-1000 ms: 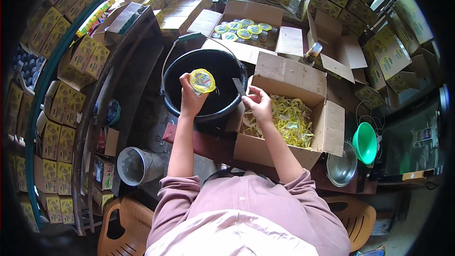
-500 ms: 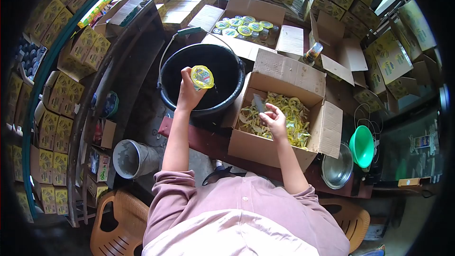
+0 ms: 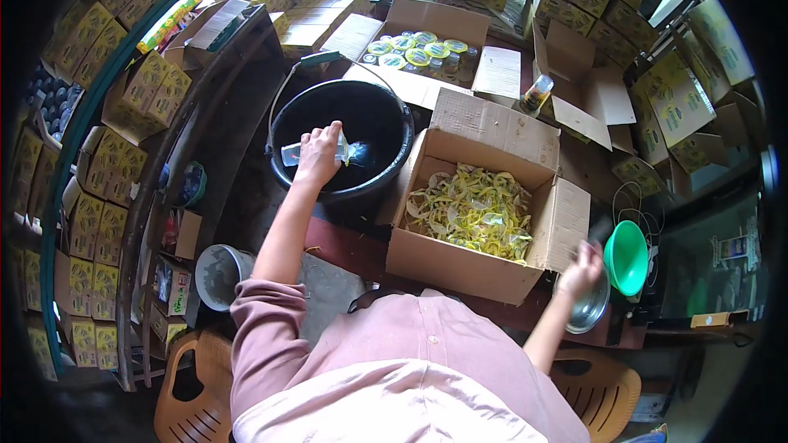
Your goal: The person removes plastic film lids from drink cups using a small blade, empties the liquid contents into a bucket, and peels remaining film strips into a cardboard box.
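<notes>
Passage: open air above scrap box (image 3: pixel 455 267). Obstacles: its far flap (image 3: pixel 497 127) stands raised; bucket handle (image 3: pixel 320 58) arches over far rim (image 3: pixel 338 82).

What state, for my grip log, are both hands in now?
Left hand: closed around a clear cup, over the black bucket.
Right hand: motion-blurred; grip cannot be told.

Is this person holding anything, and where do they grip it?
The left hand holds a clear cup around the middle of its side, tipped over the black bucket. The right hand is too blurred to tell.
</notes>
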A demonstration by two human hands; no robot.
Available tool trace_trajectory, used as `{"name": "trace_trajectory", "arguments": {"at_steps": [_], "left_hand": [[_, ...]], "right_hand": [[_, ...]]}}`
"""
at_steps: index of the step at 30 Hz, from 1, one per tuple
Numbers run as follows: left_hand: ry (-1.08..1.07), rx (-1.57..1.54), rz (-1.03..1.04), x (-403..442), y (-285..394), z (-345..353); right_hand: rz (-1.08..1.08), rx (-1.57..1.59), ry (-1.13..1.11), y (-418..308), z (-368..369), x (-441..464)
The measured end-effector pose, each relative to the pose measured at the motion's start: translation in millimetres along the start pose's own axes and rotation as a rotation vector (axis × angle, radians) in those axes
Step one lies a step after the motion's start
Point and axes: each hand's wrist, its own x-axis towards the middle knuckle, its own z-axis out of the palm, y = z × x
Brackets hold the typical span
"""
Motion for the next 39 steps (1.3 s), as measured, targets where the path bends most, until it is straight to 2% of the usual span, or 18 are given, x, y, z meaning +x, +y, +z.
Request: {"name": "trace_trajectory", "arguments": {"at_steps": [3,5,6,7,10,13,14,16,18,21,24,26,28,32,33,35,37,39], "left_hand": [[-0.101,0.172,0.026,8,-8,0],[-0.161,0.260,0.028,15,-11,-3],[-0.166,0.284,0.043,18,-12,-3],[-0.175,0.306,0.058,20,-13,-3],[-0.216,0.372,0.097,25,-11,-2],[-0.294,0.455,0.098,35,-8,0],[-0.315,0.486,0.093,36,-7,1],[-0.357,0.547,0.083,39,-6,1],[-0.408,0.584,0.067,43,-7,5],[-0.454,0.564,0.040,47,-9,7],[-0.466,0.518,0.024,48,-7,-1],[-0.481,0.499,0.007,50,-5,-13],[-0.480,0.485,0.014,53,-7,-18],[-0.500,0.431,0.025,58,-6,-27],[-0.477,0.422,0.045,59,-5,-29],[-0.435,0.409,0.084,58,-4,-32],[-0.513,0.415,0.078,57,-6,-30],[-0.469,0.416,0.094,58,-10,-27]], "right_hand": [[-0.052,-0.175,0.322,34,-112,60],[0.002,-0.662,0.367,41,-151,58],[0.025,-0.989,0.307,53,-168,59],[0.102,-1.130,0.215,64,-178,61],[0.086,-1.350,0.125,98,-189,61],[0.167,-1.242,0.096,140,-213,75],[0.368,-0.874,0.018,206,-267,109],[0.823,-0.158,0.085,311,-351,163],[0.409,-0.850,-0.060,327,-349,151],[0.297,-1.208,-0.006,227,-276,115],[0.270,-1.282,0.087,131,-207,90],[0.154,-1.674,0.025,56,-141,60],[0.058,-1.745,-0.069,47,-145,68],[0.015,-1.316,-0.012,61,-169,79],[-0.010,-1.264,0.099,67,-172,78],[-0.048,-1.195,0.126,76,-182,78],[-0.021,-1.085,0.239,83,-182,74],[-0.015,-1.068,0.169,82,-180,75]]}}
